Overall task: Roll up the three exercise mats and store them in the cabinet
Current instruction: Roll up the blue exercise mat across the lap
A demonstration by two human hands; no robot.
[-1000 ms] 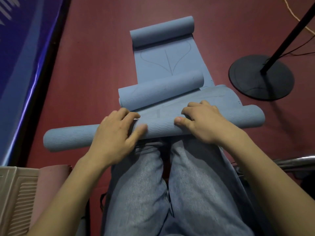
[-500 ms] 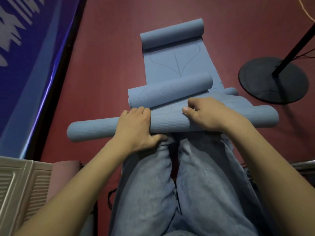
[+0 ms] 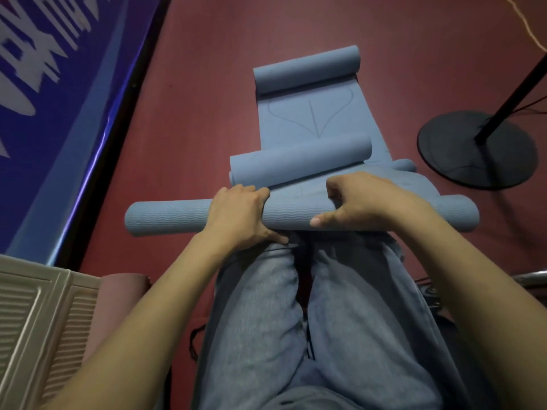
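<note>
A long blue mat roll (image 3: pixel 171 217) with a wavy ribbed skin lies crosswise on the red floor just past my knees. My left hand (image 3: pixel 241 216) grips it left of centre, fingers curled over its top. My right hand (image 3: pixel 364 201) grips it right of centre, thumb along the near side. Behind it lies a second blue roll (image 3: pixel 299 162), partly rolled, on a flat blue mat (image 3: pixel 313 113) with a line drawing. That flat mat ends in a third roll (image 3: pixel 307 69) at the far end.
A black round stand base (image 3: pixel 476 149) with a pole stands at the right. A blue banner wall (image 3: pixel 44 99) runs along the left. A beige louvred cabinet door (image 3: pixel 32 321) and a pink rolled mat (image 3: pixel 118 306) sit at the lower left. My jeans-clad legs fill the bottom centre.
Both hands have rolled the near mat forward, away from my knees, and the roll has grown thicker. My fingers have curled further over its top. The view has shifted slightly left.
</note>
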